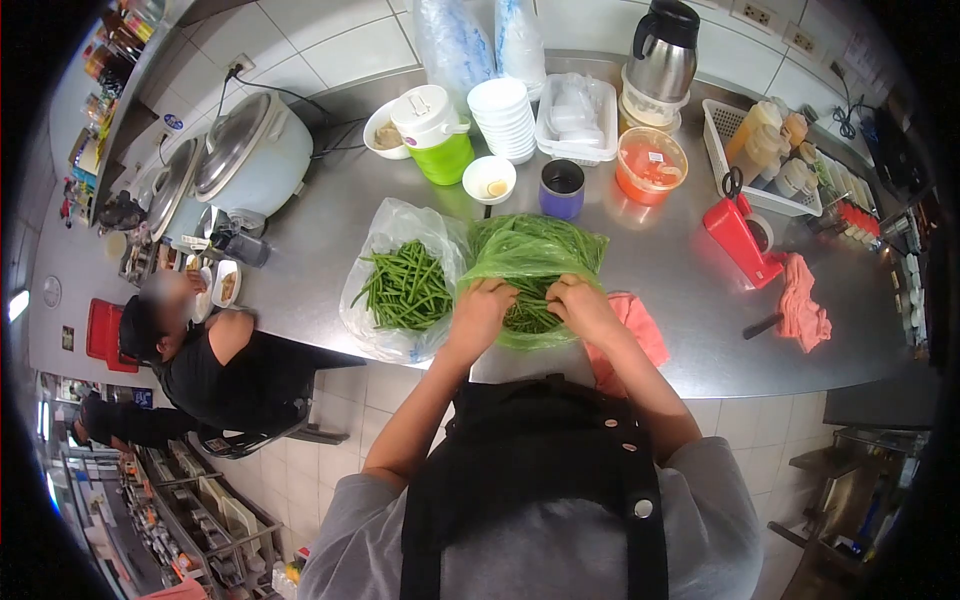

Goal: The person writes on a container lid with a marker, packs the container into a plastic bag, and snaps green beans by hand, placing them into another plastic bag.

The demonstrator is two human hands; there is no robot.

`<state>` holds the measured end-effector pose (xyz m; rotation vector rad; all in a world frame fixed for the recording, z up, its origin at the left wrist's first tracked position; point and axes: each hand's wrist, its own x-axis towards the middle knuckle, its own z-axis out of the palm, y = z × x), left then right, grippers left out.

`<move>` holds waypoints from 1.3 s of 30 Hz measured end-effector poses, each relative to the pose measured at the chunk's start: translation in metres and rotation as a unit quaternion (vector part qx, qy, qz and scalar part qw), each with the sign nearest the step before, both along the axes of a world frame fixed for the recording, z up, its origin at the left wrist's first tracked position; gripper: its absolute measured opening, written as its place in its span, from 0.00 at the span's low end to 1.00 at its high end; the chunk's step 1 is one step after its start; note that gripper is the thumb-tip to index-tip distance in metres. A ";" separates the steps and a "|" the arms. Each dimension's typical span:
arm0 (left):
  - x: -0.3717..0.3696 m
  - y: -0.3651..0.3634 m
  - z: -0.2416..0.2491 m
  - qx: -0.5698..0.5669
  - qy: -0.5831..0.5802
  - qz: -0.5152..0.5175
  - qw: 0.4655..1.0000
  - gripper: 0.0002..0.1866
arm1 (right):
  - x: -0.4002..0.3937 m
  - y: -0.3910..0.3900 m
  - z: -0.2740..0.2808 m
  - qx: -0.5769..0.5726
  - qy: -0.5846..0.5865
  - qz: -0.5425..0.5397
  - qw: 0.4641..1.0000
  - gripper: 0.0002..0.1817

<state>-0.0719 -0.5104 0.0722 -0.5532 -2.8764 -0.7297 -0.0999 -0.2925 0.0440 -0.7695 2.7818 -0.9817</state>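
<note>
Two plastic bags of green beans lie on the steel counter [660, 270]. My left hand [482, 310] and my right hand [578, 305] are both inside the mouth of the green bag [535, 250], fingers curled on the beans in it. Directly to the left lies a clear bag [385, 235], spread open with a pile of green beans [405, 285] on it. What each hand grips beyond the beans is hidden by the fingers.
A pink cloth [640, 325] lies under my right forearm, another [803, 305] at the right near a red tape dispenser [738, 235]. Behind the bags stand a purple cup [561, 188], small bowl [489, 178], green jug [435, 135], orange tub [650, 165] and rice cookers [250, 150]. A person [200, 350] sits at left.
</note>
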 end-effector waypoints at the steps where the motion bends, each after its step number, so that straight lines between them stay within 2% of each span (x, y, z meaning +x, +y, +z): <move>1: 0.000 -0.001 0.000 -0.001 -0.001 0.000 1.000 0.10 | 0.000 0.002 -0.002 -0.015 0.002 0.000 1.000 0.08; 5: -0.001 -0.007 -0.003 -0.032 0.029 0.022 0.999 0.07 | -0.001 0.004 0.000 -0.024 0.002 0.012 1.000 0.08; 8: -0.002 -0.011 0.000 -0.026 0.020 0.023 0.999 0.06 | 0.001 0.005 0.005 -0.001 -0.053 0.006 0.999 0.10; 12: -0.004 -0.009 0.007 0.052 -0.022 0.042 0.998 0.04 | 0.001 0.001 -0.008 -0.013 0.021 0.010 1.000 0.18; 16: -0.003 -0.003 -0.001 0.031 0.026 0.065 0.997 0.04 | 0.007 -0.009 -0.003 0.006 0.085 -0.010 0.996 0.23; 18: -0.003 0.001 -0.003 0.056 0.078 0.085 0.992 0.05 | 0.005 -0.008 0.000 0.019 0.050 -0.005 0.999 0.21; 20: -0.003 0.002 -0.004 0.081 0.068 0.094 0.990 0.06 | 0.005 -0.007 -0.002 0.032 0.013 -0.001 0.999 0.20; 22: -0.003 0.001 -0.004 0.106 0.059 0.103 0.987 0.07 | 0.006 -0.005 -0.007 -0.054 0.070 0.014 0.996 0.16; 24: -0.003 -0.002 -0.004 0.154 0.026 0.086 0.984 0.06 | 0.006 -0.006 -0.008 -0.056 0.033 -0.004 0.998 0.15; 26: -0.004 -0.003 -0.005 0.161 0.021 0.085 0.983 0.06 | 0.006 -0.009 -0.007 -0.057 -0.005 -0.024 0.998 0.13; 28: -0.003 -0.002 -0.003 0.167 0.015 0.084 0.982 0.05 | 0.006 -0.012 0.001 -0.126 0.065 -0.031 0.989 0.13; 31: -0.002 0.000 0.007 0.147 0.054 0.076 0.985 0.05 | 0.008 -0.013 0.009 -0.079 0.129 -0.017 0.988 0.11; 35: 0.009 0.006 0.022 0.121 0.028 0.074 0.989 0.02 | 0.009 -0.013 0.013 -0.062 0.076 -0.011 0.995 0.11; 37: 0.011 0.007 0.020 0.124 0.012 0.087 0.988 0.02 | 0.008 -0.015 0.010 -0.136 0.054 -0.016 0.989 0.10; 38: 0.010 0.007 0.014 0.273 -0.078 0.121 0.951 0.02 | 0.007 -0.014 0.010 -0.135 0.054 -0.017 0.989 0.10; 39: 0.010 0.007 0.010 0.413 -0.166 0.152 0.883 0.03 | 0.005 -0.012 0.012 -0.196 -0.081 -0.015 0.977 0.10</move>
